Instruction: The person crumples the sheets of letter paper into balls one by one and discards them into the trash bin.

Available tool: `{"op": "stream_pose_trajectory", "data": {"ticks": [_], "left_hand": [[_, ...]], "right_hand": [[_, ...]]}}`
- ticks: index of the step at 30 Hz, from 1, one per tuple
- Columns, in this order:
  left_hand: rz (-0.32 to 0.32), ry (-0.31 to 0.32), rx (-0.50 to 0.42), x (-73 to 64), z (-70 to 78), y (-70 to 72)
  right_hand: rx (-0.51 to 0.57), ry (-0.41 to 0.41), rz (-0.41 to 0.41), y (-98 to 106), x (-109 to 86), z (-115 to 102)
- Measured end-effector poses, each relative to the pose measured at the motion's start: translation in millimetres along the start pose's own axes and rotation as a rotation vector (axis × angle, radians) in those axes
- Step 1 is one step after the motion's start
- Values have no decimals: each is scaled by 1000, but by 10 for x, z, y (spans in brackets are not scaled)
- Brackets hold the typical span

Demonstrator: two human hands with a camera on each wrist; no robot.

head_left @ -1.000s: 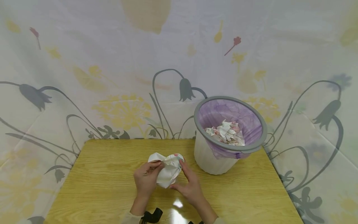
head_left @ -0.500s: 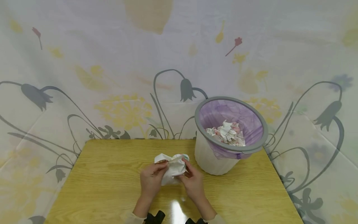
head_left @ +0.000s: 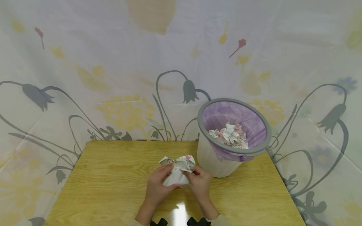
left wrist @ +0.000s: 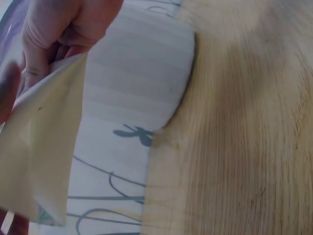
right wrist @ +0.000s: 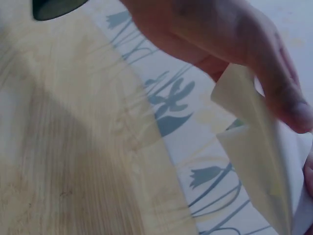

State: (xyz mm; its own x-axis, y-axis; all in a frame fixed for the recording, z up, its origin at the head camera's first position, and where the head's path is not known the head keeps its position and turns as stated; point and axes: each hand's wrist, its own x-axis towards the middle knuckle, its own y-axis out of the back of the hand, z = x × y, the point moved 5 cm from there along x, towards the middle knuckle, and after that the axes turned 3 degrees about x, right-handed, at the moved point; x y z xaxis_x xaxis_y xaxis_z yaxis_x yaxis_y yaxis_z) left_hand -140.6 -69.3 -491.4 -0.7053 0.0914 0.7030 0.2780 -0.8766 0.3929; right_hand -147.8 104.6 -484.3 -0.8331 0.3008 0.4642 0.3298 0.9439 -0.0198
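Observation:
Between the two hands, above the table, is a crumpled sheet of paper (head_left: pixel 177 178), white with small coloured prints. My left hand (head_left: pixel 159 185) holds its left side, with the thumb stretched along the near edge. At the right side, my right hand (head_left: pixel 201 184) pinches the paper between thumb and fingers. In the left wrist view the right hand (left wrist: pixel 73 24) grips the edge of the folded paper (left wrist: pixel 44 132). The right wrist view has the left hand (right wrist: pixel 230 39) with its thumb lying over the paper (right wrist: pixel 254 156). Some fingertips are hidden behind the sheet.
A white bin with a grey rim (head_left: pixel 234 102) and a purple liner (head_left: pixel 254 122) stands just right of the hands. Torn paper scraps (head_left: pixel 230 135) lie inside it. The wooden table (head_left: pixel 113 175) ends at a flower-printed cloth (head_left: pixel 127 62) behind and at both sides.
Both hands have shifted slightly right with the paper. The paper has been turned and folded between them, the right fingers have closed in, and the left thumb has stretched along its near edge.

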Motion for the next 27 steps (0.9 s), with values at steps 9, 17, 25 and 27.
{"op": "stream_pose_trajectory", "data": {"ticks": [9, 17, 25, 27], "left_hand": [[39, -111, 84, 43, 97, 16], [140, -221, 22, 71, 116, 63], [135, -185, 6, 111, 80, 90], [133, -174, 3, 111, 58, 100]], "right_hand": [[-13, -77, 1, 34, 26, -232], [34, -213, 5, 6, 4, -79], [164, -238, -65, -30, -52, 177], [159, -224, -87, -23, -52, 165]]}}
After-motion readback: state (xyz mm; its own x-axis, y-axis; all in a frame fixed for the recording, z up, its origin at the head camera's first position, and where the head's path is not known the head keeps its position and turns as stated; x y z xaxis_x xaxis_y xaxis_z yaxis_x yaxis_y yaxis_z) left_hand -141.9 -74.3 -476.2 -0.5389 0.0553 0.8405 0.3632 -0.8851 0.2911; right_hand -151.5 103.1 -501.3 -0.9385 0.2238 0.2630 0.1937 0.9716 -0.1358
